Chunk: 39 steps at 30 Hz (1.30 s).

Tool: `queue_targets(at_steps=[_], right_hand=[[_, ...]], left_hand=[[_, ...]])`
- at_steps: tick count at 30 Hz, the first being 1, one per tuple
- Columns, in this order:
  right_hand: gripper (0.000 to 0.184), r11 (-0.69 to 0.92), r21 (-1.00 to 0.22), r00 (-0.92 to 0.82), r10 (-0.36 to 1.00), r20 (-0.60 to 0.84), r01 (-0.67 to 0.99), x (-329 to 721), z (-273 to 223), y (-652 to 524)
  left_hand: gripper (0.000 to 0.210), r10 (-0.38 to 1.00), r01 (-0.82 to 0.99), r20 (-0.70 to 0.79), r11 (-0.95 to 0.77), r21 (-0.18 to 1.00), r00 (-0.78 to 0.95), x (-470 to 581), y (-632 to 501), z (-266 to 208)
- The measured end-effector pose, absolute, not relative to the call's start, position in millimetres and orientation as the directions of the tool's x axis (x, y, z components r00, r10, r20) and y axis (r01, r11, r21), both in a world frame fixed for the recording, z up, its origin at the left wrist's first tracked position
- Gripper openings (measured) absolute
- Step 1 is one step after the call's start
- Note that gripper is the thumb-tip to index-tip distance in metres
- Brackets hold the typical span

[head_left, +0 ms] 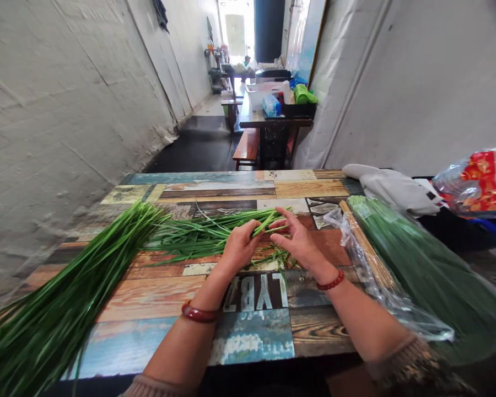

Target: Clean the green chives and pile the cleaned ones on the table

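Note:
My left hand (pixel 240 244) is closed around a few garlic chives (pixel 265 221), their pale stem ends pointing right. Close by on the right, my right hand (pixel 294 238) has its fingers apart around those stem ends; whether it touches them I cannot tell. Beneath and behind both hands lies a loose spread of chives (pixel 190 234) on the table. Small trimmings (pixel 279 256) are scattered under my right hand. A large bundle of chives (pixel 78 281) lies slantwise at the left, its leaves hanging over the near edge.
The wood-patterned table (pixel 149 295) meets a white wall at left. At right lie a plastic-wrapped chive bundle (pixel 421 270), thin wooden sticks in clear plastic (pixel 367 248), a grey cloth (pixel 391 187) and a red-printed bag (pixel 479 182). Beyond stand a bench (pixel 247 145) and another table (pixel 252 117).

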State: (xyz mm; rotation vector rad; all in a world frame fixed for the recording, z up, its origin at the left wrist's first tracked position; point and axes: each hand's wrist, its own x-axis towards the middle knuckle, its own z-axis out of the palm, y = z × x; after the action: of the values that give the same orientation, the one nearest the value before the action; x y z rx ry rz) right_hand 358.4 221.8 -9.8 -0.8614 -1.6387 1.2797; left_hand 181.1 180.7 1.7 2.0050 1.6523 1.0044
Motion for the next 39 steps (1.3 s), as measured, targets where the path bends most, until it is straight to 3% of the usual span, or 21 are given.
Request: queue_targets(at_steps=[3,7,10,13,17,23,28,30,32,35,37,39], right_hand=[[0.066,0.34,-0.931,-0.334,0.9,0.281,0.133,357.0,-11.9,222.9],[0.059,0.553,-0.735,-0.295,0.833,0.469,0.392,373.7,-14.1,236.9],[0.038,0.623,-0.628,-0.406,0.781,0.474,0.466,390.7,-13.5,248.3],[0.021,0.634,-0.673,-0.471,0.759,0.449,0.38,399.2,-8.4,252.6],[0.025,0.55,-0.801,-0.423,0.8,0.425,0.237,394.9,-0.4,248.0],[0.02,0.487,-0.82,-0.314,0.863,0.396,0.302,380.1,0.8,236.1],[0.027,0.312,-0.945,-0.148,0.944,0.296,0.1,386.0,-3.8,245.1],[0.029,0.3,-0.953,-0.057,0.953,0.297,0.054,391.1,-5.3,250.6],[0.031,0.331,-0.935,-0.05,0.944,0.327,0.127,393.2,-5.1,251.6],[0.027,0.482,-0.818,-0.247,0.873,0.42,0.314,388.1,-1.5,242.0],[0.015,0.664,-0.656,-0.494,0.732,0.47,0.36,382.0,1.9,232.0],[0.014,0.795,-0.494,-0.669,0.583,0.462,0.351,377.5,4.5,223.9]], left_hand=[[0.023,0.956,0.691,0.288,-0.244,0.68,0.054,180.5,180.6,0.5],[0.023,0.961,0.706,0.272,-0.22,0.673,0.04,180.4,179.6,2.3],[0.024,0.959,0.732,0.279,-0.23,0.642,0.056,180.1,179.8,3.0],[0.023,0.949,0.769,0.302,-0.261,0.584,0.092,179.3,180.8,2.7],[0.02,0.94,0.844,0.312,-0.277,0.46,0.139,178.7,180.3,4.1],[0.032,0.931,0.902,0.277,-0.316,0.295,0.236,181.1,176.7,10.9],[0.026,0.926,0.916,0.187,-0.361,0.174,0.329,182.7,176.9,10.6],[0.021,0.927,0.934,0.248,-0.324,0.153,0.281,180.5,178.0,9.1],[0.021,0.9,0.933,0.375,-0.309,0.187,0.223,177.3,178.7,8.5],[0.022,0.797,0.9,0.585,-0.355,0.252,0.15,173.4,178.2,10.3],[0.023,0.717,0.887,0.691,-0.374,0.271,0.091,171.3,177.3,12.8],[0.023,0.653,0.884,0.757,-0.367,0.289,0.023,168.8,176.7,15.0]])
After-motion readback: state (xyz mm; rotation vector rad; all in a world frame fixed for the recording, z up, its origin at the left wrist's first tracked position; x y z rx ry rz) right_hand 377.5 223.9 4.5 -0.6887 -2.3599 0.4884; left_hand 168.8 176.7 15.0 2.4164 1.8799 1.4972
